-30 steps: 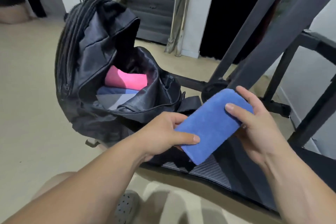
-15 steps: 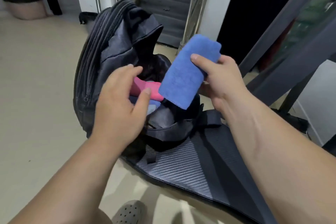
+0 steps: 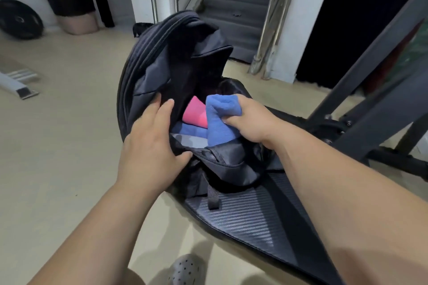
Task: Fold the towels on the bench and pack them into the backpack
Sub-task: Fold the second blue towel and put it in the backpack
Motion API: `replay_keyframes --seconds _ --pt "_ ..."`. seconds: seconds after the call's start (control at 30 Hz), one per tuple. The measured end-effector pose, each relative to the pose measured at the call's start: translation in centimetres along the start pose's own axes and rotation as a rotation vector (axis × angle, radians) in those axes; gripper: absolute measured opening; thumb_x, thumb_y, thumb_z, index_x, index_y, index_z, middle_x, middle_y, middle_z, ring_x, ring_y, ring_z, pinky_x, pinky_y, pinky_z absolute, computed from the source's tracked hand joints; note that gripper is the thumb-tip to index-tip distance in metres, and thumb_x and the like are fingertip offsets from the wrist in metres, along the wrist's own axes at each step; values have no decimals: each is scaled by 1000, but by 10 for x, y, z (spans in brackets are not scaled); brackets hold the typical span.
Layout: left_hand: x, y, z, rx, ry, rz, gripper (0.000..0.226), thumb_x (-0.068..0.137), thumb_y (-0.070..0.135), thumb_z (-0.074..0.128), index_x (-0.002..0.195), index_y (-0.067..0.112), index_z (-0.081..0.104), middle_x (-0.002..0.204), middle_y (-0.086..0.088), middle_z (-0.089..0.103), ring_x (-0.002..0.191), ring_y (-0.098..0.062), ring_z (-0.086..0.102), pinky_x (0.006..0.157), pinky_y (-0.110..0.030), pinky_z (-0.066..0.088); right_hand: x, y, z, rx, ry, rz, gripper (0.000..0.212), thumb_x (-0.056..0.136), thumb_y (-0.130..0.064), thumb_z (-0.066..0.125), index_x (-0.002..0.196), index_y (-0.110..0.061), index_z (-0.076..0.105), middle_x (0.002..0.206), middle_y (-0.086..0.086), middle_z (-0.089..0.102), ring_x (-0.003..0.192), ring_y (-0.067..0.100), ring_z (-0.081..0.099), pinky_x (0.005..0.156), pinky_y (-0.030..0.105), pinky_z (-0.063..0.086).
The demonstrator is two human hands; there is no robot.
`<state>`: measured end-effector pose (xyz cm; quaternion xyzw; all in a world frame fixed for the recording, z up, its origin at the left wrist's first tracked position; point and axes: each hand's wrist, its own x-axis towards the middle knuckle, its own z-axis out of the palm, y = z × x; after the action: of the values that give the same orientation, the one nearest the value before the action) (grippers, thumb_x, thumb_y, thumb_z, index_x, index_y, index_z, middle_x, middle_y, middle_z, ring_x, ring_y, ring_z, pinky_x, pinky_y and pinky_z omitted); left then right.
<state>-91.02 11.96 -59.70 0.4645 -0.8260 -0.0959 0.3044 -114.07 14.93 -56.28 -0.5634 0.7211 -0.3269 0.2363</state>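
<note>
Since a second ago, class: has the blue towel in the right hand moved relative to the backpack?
Yes. The blue towel, gripped by the right hand, went from beside the backpack opening down into it, next to the pink towel.

The lower end of the blue towel [image 3: 220,120] goes down behind the front rim of the backpack [image 3: 162,65], out of sight. The fingers [image 3: 234,122] of the right hand [image 3: 254,125] curl into its fold and their tips are hidden. The pink towel [image 3: 195,112] shows only a corner (the blue towel covers its right part), and under it a second blue towel [image 3: 188,131] and a grey towel [image 3: 193,142] show as narrow strips. The left hand [image 3: 150,143] covers the left side of the opening. The desk [image 3: 243,220] is cut by the bottom edge and lies partly under the right forearm.
</note>
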Motion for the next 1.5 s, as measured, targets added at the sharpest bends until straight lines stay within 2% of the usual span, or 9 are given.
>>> replay_keyframes --seconds 0.3,0.4,0.7,0.8,0.93,1.1,1.2,1.33,1.5 --pt "-3 1 -3 12 -71 6 81 77 46 67 149 28 37 161 3 28 141 -23 36 106 -43 39 66 -51 23 -397 -180 -179 59 75 -34 86 114 -18 45 92 2 56 78 18 51 63 32 42" --pt "-1 -2 1 80 -86 26 54 79 50 65 128 28 57 160 2 33 132 -25 44 100 -44 42 82 -38 43 -552 -310 -62 57 82 -44 81 124 -16 53 111 2 59 99 25 57 80 36 49" --pt "2 -6 7 194 -160 40 52 80 63 36 102 32 72 159 5 37 135 -18 39 101 -38 37 66 -26 48 -744 -69 -143 70 72 -77 67 108 -24 38 85 -5 45 83 25 54 68 40 47" --pt "0 -4 5 207 -172 40 48 81 63 39 103 33 70 159 5 36 135 -17 39 101 -38 36 59 -23 44 -679 -313 -126 78 66 -57 82 126 -28 42 91 -9 45 92 25 57 78 41 53" --pt "-1 -3 5 215 -181 29 51 81 63 38 111 34 68 159 4 36 137 -19 40 102 -39 36 64 -29 34 -562 -340 -248 32 80 -19 70 95 -25 42 82 -2 48 77 22 50 63 35 42" --pt "0 -4 7 218 -191 22 45 87 62 48 117 34 65 159 5 36 138 -19 38 103 -40 36 67 -26 40 -885 -208 -69 47 90 -40 58 130 -22 41 124 7 52 110 34 51 82 43 40" --pt "0 -4 7 221 -174 28 45 85 62 49 116 34 65 158 4 38 138 -20 40 102 -41 37 60 -29 50 -1041 47 -316 55 87 -25 69 135 -22 43 122 7 44 108 31 50 71 40 35" --pt "0 -2 5 216 -170 53 52 80 64 45 117 34 66 156 3 41 135 -20 43 100 -40 40 49 -31 65 -957 -184 -375 45 99 -23 55 143 -26 47 120 4 40 104 25 44 65 36 40" --pt "0 -6 4 213 -168 58 51 79 67 48 115 34 66 156 3 41 132 -19 46 96 -39 42 53 -28 74 -969 -516 -58 82 99 -20 50 161 -38 0 170 1 -4 144 40 22 113 51 36"
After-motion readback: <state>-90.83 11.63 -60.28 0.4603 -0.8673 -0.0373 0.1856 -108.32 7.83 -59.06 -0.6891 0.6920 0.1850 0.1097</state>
